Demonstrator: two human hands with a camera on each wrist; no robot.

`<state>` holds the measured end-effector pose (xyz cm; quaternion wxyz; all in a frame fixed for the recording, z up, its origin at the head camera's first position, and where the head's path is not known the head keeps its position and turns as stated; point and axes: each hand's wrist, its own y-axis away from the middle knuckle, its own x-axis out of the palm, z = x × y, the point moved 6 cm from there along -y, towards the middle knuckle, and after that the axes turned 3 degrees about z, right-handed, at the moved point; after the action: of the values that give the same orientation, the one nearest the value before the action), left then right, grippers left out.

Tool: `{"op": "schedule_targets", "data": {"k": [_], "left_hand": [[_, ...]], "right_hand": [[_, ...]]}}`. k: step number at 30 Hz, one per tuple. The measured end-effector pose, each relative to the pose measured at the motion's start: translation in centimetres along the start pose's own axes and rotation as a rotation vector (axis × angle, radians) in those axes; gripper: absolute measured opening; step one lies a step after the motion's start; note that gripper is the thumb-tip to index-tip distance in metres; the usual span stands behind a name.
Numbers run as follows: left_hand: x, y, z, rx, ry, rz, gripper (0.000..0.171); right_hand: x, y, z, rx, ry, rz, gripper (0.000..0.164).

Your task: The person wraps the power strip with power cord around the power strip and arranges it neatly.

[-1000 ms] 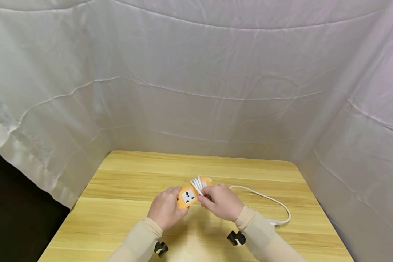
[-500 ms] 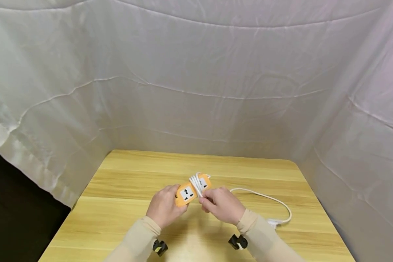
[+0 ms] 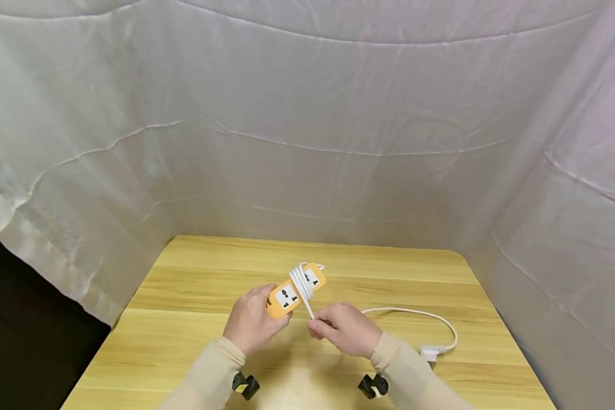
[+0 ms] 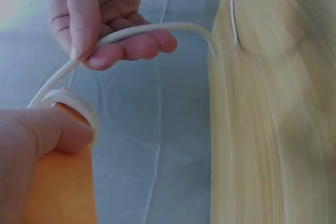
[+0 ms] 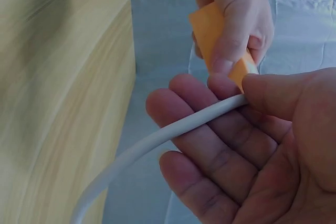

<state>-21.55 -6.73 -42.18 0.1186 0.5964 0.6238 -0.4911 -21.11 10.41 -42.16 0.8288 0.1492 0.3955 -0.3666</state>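
Pale beige sleeves [image 3: 205, 369] end in tan cuffs [image 3: 386, 348], a small black fitting [image 3: 381, 385] beside each.

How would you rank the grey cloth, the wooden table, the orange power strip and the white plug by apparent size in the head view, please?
Largest to smallest, as they look in the head view:
1. Grey cloth
2. Wooden table
3. Orange power strip
4. White plug

A left hand [image 3: 253, 320] grips an orange power strip [image 3: 286, 297]; beyond its fingers [image 3: 283, 322], white cord [image 3: 301, 283] coils around the strip. The right hand [image 3: 348, 329] pinches that cord, whose plug [image 3: 430, 352] lies on the table [image 3: 184, 319], right of those fingers.
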Motion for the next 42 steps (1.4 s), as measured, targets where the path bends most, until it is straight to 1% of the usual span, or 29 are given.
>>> {"op": "schedule_targets", "data": {"k": [5,8,12,17,22,26,31,33,38,40,42], "left_hand": [[-0.2,0.1,-0.3,0.002,0.044,0.026,0.051],[-0.5,0.2,-0.6,0.012,0.069,0.029,0.052],[-0.9,0.2,-0.9,0.030,0.076,0.028,0.054],[-1.2,0.2,-1.0,0.043,0.097,0.041,0.055],[-1.6,0.2,-0.9,0.045,0.165,0.073,0.057],[-1.7,0.2,-1.1,0.093,0.189,0.098,0.058],[-1.6,0.4,-1.6,0.167,0.218,0.105,0.058],[-1.6,0.5,-1.7,0.196,0.229,0.108,0.057],[-1.4,0.8,-2.3,0.268,0.252,0.136,0.051],[-1.3,1.0,-2.4,0.288,0.260,0.153,0.049],[-1.2,1.1,-2.6,0.303,0.257,0.169,0.050]], "right_hand": [[0.1,0.0,-0.5,-0.025,-0.004,-0.014,0.023],[0.2,0.1,-0.8,-0.036,-0.005,-0.011,0.022],[0.3,0.0,-1.1,-0.054,-0.001,0.000,0.022],[0.7,-0.1,-1.5,-0.090,-0.026,0.047,0.021],[0.8,-0.2,-1.7,-0.164,-0.094,0.109,0.019],[0.9,-0.5,-2.3,-0.195,-0.151,0.148,0.018],[0.9,-1.0,-3.0,-0.208,-0.211,0.163,0.014],[0.7,-1.1,-2.8,-0.207,-0.265,0.162,0.018],[-0.1,-1.1,-1.8,-0.245,-0.402,0.157,0.045],[-0.4,-1.2,-1.5,-0.253,-0.418,0.158,0.049],[-0.6,-1.1,-1.5,-0.249,-0.405,0.155,0.052]]}}
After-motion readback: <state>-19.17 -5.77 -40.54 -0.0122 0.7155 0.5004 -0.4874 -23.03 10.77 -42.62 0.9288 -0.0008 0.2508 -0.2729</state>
